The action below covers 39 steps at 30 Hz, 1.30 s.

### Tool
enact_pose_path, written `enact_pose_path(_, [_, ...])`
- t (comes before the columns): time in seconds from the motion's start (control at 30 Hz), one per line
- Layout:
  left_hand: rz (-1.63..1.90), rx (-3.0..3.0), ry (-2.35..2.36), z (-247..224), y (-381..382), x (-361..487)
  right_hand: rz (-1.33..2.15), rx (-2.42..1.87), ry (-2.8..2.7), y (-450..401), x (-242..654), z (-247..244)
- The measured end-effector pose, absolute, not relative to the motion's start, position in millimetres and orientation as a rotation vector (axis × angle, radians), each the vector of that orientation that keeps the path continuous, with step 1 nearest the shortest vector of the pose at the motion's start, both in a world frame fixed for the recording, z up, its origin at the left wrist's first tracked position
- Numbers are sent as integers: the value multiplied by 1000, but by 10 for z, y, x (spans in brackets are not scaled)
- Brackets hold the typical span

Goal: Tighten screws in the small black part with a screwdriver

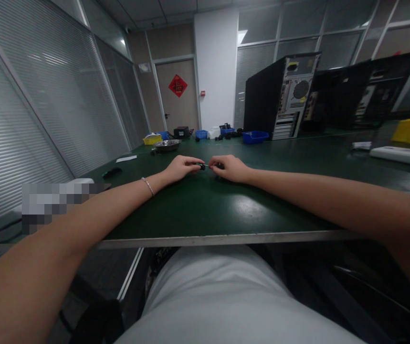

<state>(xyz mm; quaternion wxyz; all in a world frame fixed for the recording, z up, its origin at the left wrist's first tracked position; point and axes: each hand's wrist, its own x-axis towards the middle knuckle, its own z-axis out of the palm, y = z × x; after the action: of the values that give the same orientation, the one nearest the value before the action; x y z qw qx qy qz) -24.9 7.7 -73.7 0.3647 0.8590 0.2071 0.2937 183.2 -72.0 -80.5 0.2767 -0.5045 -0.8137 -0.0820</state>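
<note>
Over the green tabletop, my two hands meet fingertip to fingertip. My left hand, with a bracelet on its wrist, pinches a small black and green part between thumb and fingers. Close on its right, my right hand is closed around a small dark tool with a thin metal shaft, which points at the part. The shaft's tip seems to touch the part or lie very near it. Fingers hide most of both items, so their exact kind does not show.
A steel bowl, a yellow bin, blue bins and a black box stand along the back. A computer tower rises at the back right. On the left lie a dark green item and a white strip.
</note>
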Motion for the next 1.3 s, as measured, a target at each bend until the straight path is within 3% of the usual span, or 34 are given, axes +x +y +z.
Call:
enact_pose_path(0.43, [793, 2115, 433, -727, 39, -255, 195, -1081, -2168, -669, 1888, -782])
enact_pose_path(1.03, [686, 1891, 452, -769, 8, -234, 327, -1034, -2121, -657, 1870, -779])
enact_pose_path(1.3, [811, 1943, 456, -742, 4, -228, 286, -1093, -2113, -692, 1864, -761])
